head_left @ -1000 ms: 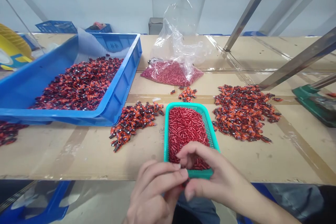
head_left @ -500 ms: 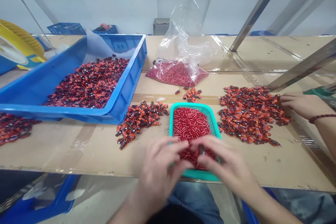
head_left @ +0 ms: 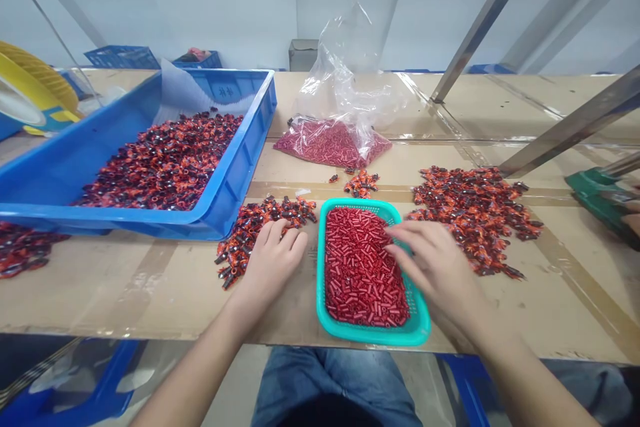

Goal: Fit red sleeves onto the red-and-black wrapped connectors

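Note:
My left hand (head_left: 278, 258) rests palm down at the near right edge of a small pile of orange-and-black parts (head_left: 243, 240). Its fingers are curled, and whatever their tips hold is hidden. Between my hands stands a green plastic basket (head_left: 326, 328) filled with short red tubes (head_left: 355, 260). My right hand (head_left: 437, 263) reaches over the basket's right rim; its thumb and forefinger are slightly apart, with their tips at the tubes. Just beyond that hand lies a larger pile of orange-and-black parts (head_left: 475, 213).
A big blue tray (head_left: 210, 220) of similar parts stands at left, with another heap (head_left: 25, 250) before it. Behind the basket are a clear bag of red tubes (head_left: 333, 140) and a few loose parts (head_left: 361, 183). Metal posts (head_left: 480, 27) and a green tool (head_left: 600, 197) by another person's hand are at right.
My hands have parted from over the basket, the left to the small pile, the right to the basket's right side. The other person's hand has left the right pile.

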{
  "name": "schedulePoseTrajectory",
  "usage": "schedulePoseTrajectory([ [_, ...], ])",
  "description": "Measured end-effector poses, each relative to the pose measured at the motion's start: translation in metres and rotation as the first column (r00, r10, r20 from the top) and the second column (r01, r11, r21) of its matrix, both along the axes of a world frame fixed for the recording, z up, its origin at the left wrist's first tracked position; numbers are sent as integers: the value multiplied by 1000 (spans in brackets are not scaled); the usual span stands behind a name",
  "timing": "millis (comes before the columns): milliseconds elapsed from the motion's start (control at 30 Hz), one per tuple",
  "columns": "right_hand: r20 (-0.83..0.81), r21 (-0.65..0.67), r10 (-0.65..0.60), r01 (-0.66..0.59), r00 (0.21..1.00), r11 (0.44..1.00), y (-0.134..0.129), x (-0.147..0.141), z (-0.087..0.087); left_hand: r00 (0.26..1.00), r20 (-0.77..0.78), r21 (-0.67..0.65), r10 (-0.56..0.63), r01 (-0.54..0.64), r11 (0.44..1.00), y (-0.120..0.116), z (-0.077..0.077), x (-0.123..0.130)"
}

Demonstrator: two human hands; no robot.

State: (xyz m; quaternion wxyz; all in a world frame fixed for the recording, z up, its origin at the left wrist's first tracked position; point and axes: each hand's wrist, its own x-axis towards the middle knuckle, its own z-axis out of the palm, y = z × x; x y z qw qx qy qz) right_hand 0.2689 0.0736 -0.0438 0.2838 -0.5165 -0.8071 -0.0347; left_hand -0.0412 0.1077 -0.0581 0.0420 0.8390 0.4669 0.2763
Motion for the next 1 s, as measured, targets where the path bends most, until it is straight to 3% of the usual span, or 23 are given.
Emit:
schedulePoseTrajectory([
  [133,54,-127,209,-201,976,971,-9,-42,1,977,215,-62,-13,27,998,-14,6,1],
  [300,74,-190,221,-204,973,960,-6,-52,0,842,536,-181,68,36,983,-49,19,12],
  [367,62,-206,220,-204,973,957,-5,-50,2,701,700,-328,139,143,934,-61,24,18],
  [433,31,-212,216,-205,976,956,-6,-48,3,437,850,-466,294,363,807,-70,28,22],
  [500,-27,-210,211,-212,977,954,-7,-46,6,178,863,-483,472,564,670,-74,31,26],
  [600,-146,-195,214,-240,966,951,-14,-47,17,29,827,-435,561,664,608,-77,35,32],
  [700,-413,-236,207,-324,887,916,-28,-52,34,-11,834,-393,552,691,607,-80,37,37],
  [800,-657,-243,194,-448,728,860,-43,-61,49,22,891,-369,454,616,696,-86,37,41],
  [900,-684,-128,276,-484,675,866,-51,-71,55,76,940,-325,333,501,802,-93,37,44],
  [1000,-645,-66,327,-476,691,877,-53,-78,56,113,953,-301,280,441,845,-99,39,47],
])
